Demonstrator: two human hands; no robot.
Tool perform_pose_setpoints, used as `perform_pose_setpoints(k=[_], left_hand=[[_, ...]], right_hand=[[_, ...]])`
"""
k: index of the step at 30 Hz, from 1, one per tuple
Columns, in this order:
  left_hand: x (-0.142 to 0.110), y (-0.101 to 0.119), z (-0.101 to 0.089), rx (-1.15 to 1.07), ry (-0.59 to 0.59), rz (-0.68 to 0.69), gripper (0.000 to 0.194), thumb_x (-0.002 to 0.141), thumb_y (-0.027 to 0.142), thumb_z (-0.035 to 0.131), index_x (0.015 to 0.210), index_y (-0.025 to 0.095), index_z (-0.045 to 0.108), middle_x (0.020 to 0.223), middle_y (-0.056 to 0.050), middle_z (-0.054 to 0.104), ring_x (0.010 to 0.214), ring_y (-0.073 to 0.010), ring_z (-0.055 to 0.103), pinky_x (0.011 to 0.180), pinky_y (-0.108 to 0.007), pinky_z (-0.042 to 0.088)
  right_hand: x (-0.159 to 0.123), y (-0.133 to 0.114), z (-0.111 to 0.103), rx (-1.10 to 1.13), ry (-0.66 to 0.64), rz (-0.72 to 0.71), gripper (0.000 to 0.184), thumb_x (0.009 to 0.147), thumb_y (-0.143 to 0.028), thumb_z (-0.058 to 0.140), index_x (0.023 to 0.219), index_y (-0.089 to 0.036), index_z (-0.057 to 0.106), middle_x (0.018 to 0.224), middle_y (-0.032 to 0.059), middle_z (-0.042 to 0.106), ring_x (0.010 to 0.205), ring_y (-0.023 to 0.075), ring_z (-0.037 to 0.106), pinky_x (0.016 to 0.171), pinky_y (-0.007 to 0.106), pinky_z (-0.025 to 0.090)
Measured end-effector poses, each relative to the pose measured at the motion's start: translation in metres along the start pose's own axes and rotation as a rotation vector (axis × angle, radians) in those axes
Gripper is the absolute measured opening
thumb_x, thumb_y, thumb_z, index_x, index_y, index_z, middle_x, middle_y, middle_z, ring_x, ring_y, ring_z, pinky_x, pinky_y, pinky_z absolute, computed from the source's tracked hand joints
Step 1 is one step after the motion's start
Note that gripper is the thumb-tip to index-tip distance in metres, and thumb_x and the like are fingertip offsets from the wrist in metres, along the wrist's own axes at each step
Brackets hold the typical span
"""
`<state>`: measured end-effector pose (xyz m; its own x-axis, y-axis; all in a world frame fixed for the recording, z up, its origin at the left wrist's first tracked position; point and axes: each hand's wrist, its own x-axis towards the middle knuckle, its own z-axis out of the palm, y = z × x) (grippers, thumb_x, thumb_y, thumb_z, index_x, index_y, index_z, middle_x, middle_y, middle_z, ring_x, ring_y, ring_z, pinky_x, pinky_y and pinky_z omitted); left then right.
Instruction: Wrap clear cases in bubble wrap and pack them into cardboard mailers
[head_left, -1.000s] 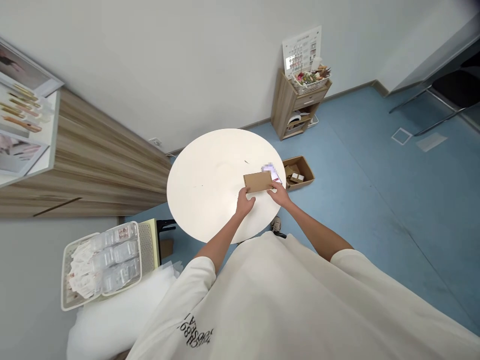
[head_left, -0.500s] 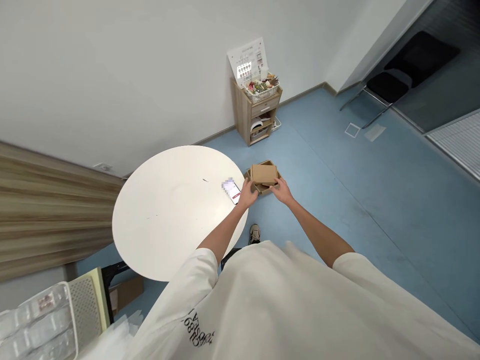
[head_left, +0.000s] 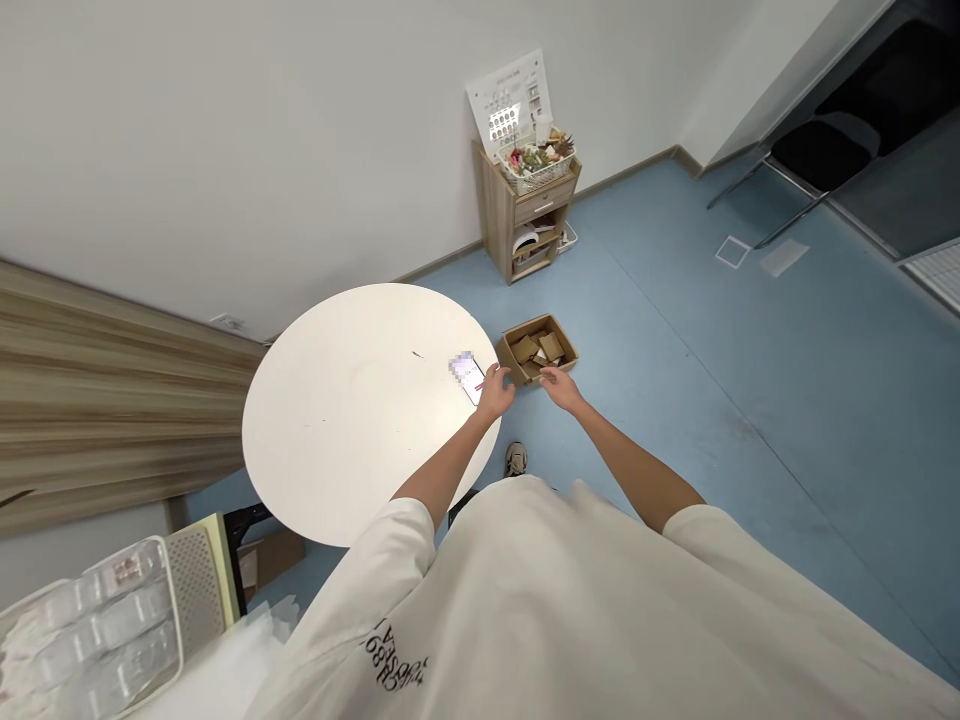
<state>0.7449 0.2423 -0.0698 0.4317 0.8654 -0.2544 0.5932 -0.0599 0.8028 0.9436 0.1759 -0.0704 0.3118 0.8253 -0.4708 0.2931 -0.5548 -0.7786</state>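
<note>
My half-open left hand (head_left: pixel 495 394) is empty, by the phone (head_left: pixel 469 377) near the table's (head_left: pixel 337 400) right edge. My right hand (head_left: pixel 562 389) curls loosely, empty; the box's (head_left: pixel 511 367) near edge is close.

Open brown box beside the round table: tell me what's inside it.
Inside the open brown box lie several flat brown cardboard pieces, with bits of white among them. Whatever lies beneath them, including the box's bottom, is covered.

White table (head_left: pixel 352 440): phone (head_left: pixel 470 378), apparently. Blue floor (head_left: pixel 660 400): open carton (head_left: pixel 531 329).
</note>
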Motion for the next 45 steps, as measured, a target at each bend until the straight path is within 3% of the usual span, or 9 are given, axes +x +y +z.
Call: perform_pose_setpoints(k=[7,15,23,28,32,38,45], left_hand=[[-0.026,-0.025,-0.028,-0.030,0.071,-0.016,0.042,0.086,0.016,0.055,0.127,0.021,0.058,0.153,-0.015,0.042,0.152,-0.0293,0.031,0.124,-0.050,0.029],[-0.079,-0.064,-0.084,-0.023,0.152,-0.053,0.045,0.086,0.016,0.054,0.131,0.021,0.057,0.152,-0.014,0.046,0.151,-0.0291,0.032,0.124,-0.051,0.027],[-0.151,-0.122,-0.156,-0.117,0.208,-0.125,0.058,0.088,0.019,0.056,0.146,0.021,0.047,0.156,-0.013,0.046,0.146,-0.0296,0.041,0.123,-0.048,0.030],[-0.194,-0.171,-0.202,-0.148,0.256,-0.165,0.059,0.089,0.021,0.057,0.147,0.022,0.047,0.156,-0.011,0.047,0.147,-0.0284,0.041,0.123,-0.046,0.031],[-0.227,-0.199,-0.231,-0.156,0.307,-0.215,0.057,0.090,0.022,0.056,0.147,0.020,0.048,0.155,-0.013,0.047,0.145,-0.0288,0.042,0.121,-0.045,0.034],[-0.273,-0.214,-0.252,-0.199,0.435,-0.282,0.058,0.091,0.024,0.055,0.148,0.020,0.047,0.155,-0.014,0.048,0.142,-0.0299,0.046,0.118,-0.046,0.038],[-0.326,-0.222,-0.248,-0.183,0.597,-0.416,0.054,0.093,0.022,0.050,0.147,0.017,0.048,0.153,-0.014,0.049,0.143,-0.0289,0.045,0.119,-0.044,0.036]], right_hand=[[-0.008,-0.020,0.042,-0.021,-0.088,-0.077,0.036,0.091,-0.028,0.057,0.125,-0.021,0.068,0.132,0.0106,0.068,0.120,0.0252,0.063,0.106,0.042,0.049],[-0.030,-0.060,0.109,-0.086,-0.184,-0.169,0.032,0.092,-0.029,0.056,0.120,-0.022,0.069,0.128,0.0082,0.069,0.115,0.0239,0.065,0.100,0.037,0.052],[-0.070,-0.098,0.205,-0.143,-0.233,-0.191,0.034,0.093,-0.029,0.055,0.124,-0.021,0.067,0.129,0.0092,0.068,0.114,0.0220,0.065,0.101,0.037,0.051],[-0.095,-0.118,0.275,-0.145,-0.298,-0.223,0.035,0.093,-0.031,0.056,0.126,-0.022,0.066,0.129,0.0090,0.069,0.115,0.0216,0.064,0.104,0.038,0.050],[-0.113,-0.132,0.319,-0.174,-0.386,-0.253,0.037,0.093,-0.034,0.057,0.127,-0.023,0.066,0.128,0.0088,0.069,0.115,0.0218,0.064,0.102,0.037,0.051],[-0.126,-0.154,0.358,-0.258,-0.520,-0.318,0.038,0.093,-0.035,0.057,0.129,-0.023,0.065,0.130,0.0086,0.067,0.117,0.0227,0.063,0.100,0.037,0.052],[-0.139,-0.173,0.397,-0.322,-0.696,-0.447,0.035,0.094,-0.033,0.056,0.126,-0.023,0.066,0.128,0.0079,0.068,0.116,0.0214,0.063,0.103,0.038,0.050]])
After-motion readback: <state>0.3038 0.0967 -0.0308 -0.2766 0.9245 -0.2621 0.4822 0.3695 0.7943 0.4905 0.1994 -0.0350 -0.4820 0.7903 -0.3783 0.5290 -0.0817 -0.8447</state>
